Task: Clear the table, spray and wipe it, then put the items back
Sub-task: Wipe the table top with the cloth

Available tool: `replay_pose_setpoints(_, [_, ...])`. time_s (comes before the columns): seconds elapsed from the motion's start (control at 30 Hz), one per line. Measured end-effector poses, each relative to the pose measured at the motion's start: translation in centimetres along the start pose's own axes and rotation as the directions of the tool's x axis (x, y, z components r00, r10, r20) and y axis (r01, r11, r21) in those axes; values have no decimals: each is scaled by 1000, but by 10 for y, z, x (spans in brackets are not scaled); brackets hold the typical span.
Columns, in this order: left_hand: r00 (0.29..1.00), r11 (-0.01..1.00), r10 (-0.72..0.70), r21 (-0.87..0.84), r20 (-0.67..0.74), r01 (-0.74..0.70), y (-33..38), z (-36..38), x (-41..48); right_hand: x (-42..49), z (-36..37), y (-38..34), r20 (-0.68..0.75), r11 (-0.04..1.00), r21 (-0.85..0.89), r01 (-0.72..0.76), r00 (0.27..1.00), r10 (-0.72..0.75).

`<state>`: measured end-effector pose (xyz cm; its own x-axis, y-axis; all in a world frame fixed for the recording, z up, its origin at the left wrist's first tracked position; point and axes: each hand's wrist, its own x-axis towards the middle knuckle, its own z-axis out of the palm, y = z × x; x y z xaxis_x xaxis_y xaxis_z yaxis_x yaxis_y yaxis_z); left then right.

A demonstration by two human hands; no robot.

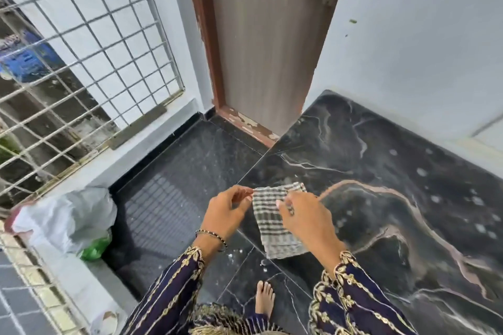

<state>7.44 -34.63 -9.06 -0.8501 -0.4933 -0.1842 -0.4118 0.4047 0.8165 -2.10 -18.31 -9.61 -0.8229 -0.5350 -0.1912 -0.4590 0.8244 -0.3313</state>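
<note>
A checked grey-and-white cloth [269, 226] hangs in front of me, held up by its top edge. My left hand [226, 212] pinches the cloth's upper left corner. My right hand [302, 217] pinches the top edge a little to the right. The rest of the cloth hangs down between my wrists. Beneath it lies a black marble slab [394, 198] with pale veins and scattered light droplets or specks on its surface.
A grey door [269, 43] in a brown frame stands ahead, with a dark tiled floor [190, 185] below. A metal window grille [76, 62] is on the left. A plastic bag [68, 220] lies on the ledge. My bare foot [264, 299] stands on the floor.
</note>
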Motion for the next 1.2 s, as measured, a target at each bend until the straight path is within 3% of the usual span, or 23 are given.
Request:
replay_pose_setpoints(0.07, [1000,1000,-10,8,8,10,-11,-8,15,3,25,-5,-84,999,21,-38,996,39])
replay_pose_setpoints(0.23, [995,1000,-30,6,98,29,-27,-23,53,-5,94,-21,131,968,69,-242,964,231])
replay_pose_setpoints(0.4, [979,999,16,45,202,-26,-38,-41,85,11,110,-6,-28,858,62,-510,858,513])
replay_pose_setpoints(0.5, [970,998,37,48,240,-50,-45,-50,99,43,101,12,-23,832,34,-553,832,554])
replay_pose_setpoints(0.63, [966,999,43,20,257,-49,-55,-59,109,82,98,18,44,891,-47,-452,890,454])
replay_pose_setpoints(0.87, [959,995,83,24,272,-94,-63,-68,112,67,112,-62,66,997,-68,-45,997,49])
replay_pose_setpoints(1.0, [953,993,98,31,287,-112,-61,-68,109,17,135,-74,128,974,-154,164,981,-145])
replay_pose_setpoints(1.2, [948,988,105,75,299,-134,-70,-66,101,-5,127,-64,140,947,-239,215,973,-185])
